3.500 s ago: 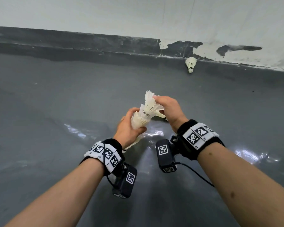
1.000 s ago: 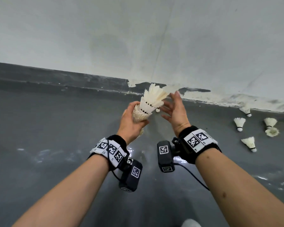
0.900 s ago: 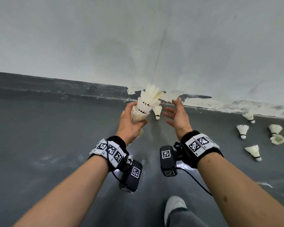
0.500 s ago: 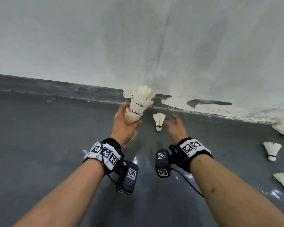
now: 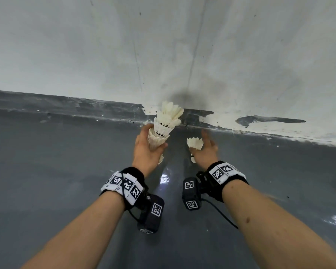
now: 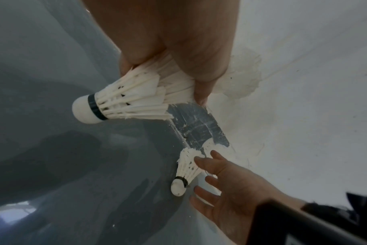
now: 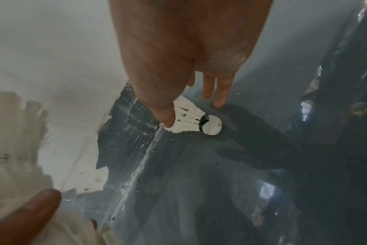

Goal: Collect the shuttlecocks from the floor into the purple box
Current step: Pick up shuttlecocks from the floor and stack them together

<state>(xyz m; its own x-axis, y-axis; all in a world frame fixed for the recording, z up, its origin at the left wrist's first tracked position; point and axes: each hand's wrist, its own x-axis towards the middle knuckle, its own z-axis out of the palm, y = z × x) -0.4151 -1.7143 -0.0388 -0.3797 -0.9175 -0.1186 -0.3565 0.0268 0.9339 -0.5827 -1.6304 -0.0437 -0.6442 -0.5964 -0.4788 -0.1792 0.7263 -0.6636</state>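
Status: collection in progress, not complete

Left hand point(image 5: 146, 150): curled round a nested stack of shuttlecocks point(image 5: 164, 126), feathers up, held clear of the floor point(image 5: 47, 171). Cork end of the lowest piece visible in the left wrist view, projecting below the fingers. Left grip clamped on the stack.

Right hand point(image 5: 205, 150): fingers spread and straight, lowered over a single loose shuttlecock point(image 5: 195, 143) lying on the floor just beside the wall point(image 5: 163, 45). Thumb touching or nearly touching the feather skirt in the right wrist view; two fingertips down near the cork on the other side. Right grip apart, nothing held yet.

Loose shuttlecock: on its side, cork pointing away from the wall, feathers toward the chipped paint at the base of the wall.

Purple box: not in view in any picture; location unknown from here.

Done, as far as shown: several shuttlecocks gathered into the stack. Count not readable.

Left, by judgement: pinch the loose shuttlecock, seat it on the stack, then carry the stack to the box. Further shuttlecocks elsewhere on the floor cannot be ruled out
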